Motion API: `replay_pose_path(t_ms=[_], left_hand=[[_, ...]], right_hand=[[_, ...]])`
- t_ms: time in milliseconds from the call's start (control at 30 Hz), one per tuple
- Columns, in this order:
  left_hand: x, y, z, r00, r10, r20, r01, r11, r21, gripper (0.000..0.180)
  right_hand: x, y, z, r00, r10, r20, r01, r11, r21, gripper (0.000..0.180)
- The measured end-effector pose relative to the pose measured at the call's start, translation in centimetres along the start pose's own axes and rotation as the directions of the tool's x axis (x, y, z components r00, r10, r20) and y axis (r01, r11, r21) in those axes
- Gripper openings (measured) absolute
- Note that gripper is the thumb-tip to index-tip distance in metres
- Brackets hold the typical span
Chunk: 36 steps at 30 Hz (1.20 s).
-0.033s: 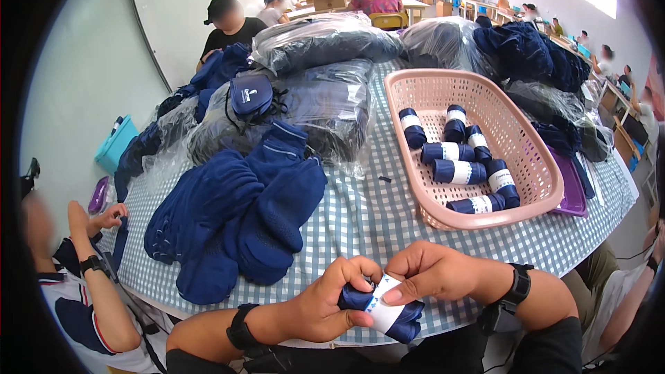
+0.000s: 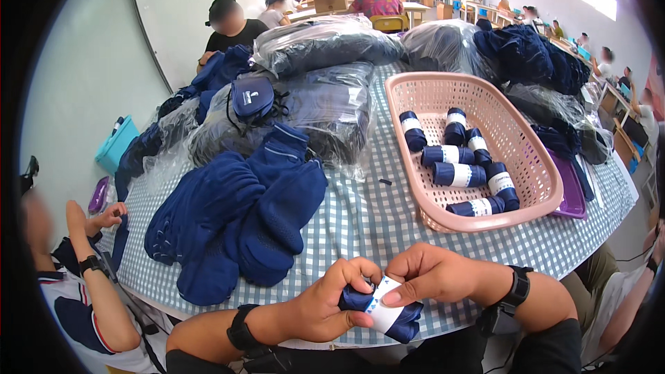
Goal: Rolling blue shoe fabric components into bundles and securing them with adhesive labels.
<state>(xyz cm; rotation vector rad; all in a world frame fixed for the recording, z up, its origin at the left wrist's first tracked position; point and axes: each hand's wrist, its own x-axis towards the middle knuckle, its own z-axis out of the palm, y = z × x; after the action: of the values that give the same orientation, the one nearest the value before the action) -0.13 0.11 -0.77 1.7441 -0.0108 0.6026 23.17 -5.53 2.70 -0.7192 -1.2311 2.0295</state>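
At the table's near edge I hold a rolled navy fabric bundle (image 2: 404, 322) wrapped in a white paper band (image 2: 385, 310) with small blue marks. My left hand (image 2: 337, 296) is closed around the bundle's left end. The thumb and fingers of my right hand (image 2: 431, 274) pinch the band from the upper right. Part of the bundle is hidden by my fingers. Several similar banded navy rolls (image 2: 460, 173) lie in a pink perforated plastic basket (image 2: 404, 166) beyond my right hand. Left of my hands lies a heap of navy knitted garments (image 2: 235, 215).
A checked tablecloth (image 2: 360, 215) covers the table. Plastic-wrapped dark bundles (image 2: 325, 41) and a small navy pouch (image 2: 252, 96) stand at the back. A purple tray (image 2: 569, 183) sits right of the basket. A person's hand (image 2: 107, 216) is at the left edge; another person (image 2: 232, 28) sits across.
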Motion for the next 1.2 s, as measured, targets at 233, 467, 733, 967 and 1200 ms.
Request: replay_pose_path(t_ms=[233,467,733,967,1200], left_hand=[[0.2,0.7,-0.7,1.000,0.002,-0.015,0.003,0.954,0.300,0.049],[1.5,2.6,-0.6,0.987,-0.021,-0.157,0.104,0.833,0.543,0.051],[0.8,1.0,-0.2,0.991,-0.009,-0.135,0.065,0.906,0.418,0.045],[0.8,0.9,-0.2,0.995,0.022,-0.100,0.027,0.884,0.466,0.045],[0.0,0.9,0.0,0.996,0.085,-0.025,-0.063,0.877,0.477,0.043]], right_hand=[[-0.2,0.3,0.0,0.998,-0.038,-0.059,0.016,0.941,-0.339,0.019],[-0.3,-0.2,1.9,0.849,-0.512,0.133,0.248,0.165,-0.955,0.019],[-0.3,-0.3,1.9,0.791,-0.582,0.186,0.243,0.021,-0.970,0.023],[-0.5,-0.7,2.2,0.818,-0.565,0.107,0.208,0.118,-0.971,0.021],[-0.7,-1.0,1.7,0.894,-0.447,0.020,0.275,0.512,-0.814,0.022]])
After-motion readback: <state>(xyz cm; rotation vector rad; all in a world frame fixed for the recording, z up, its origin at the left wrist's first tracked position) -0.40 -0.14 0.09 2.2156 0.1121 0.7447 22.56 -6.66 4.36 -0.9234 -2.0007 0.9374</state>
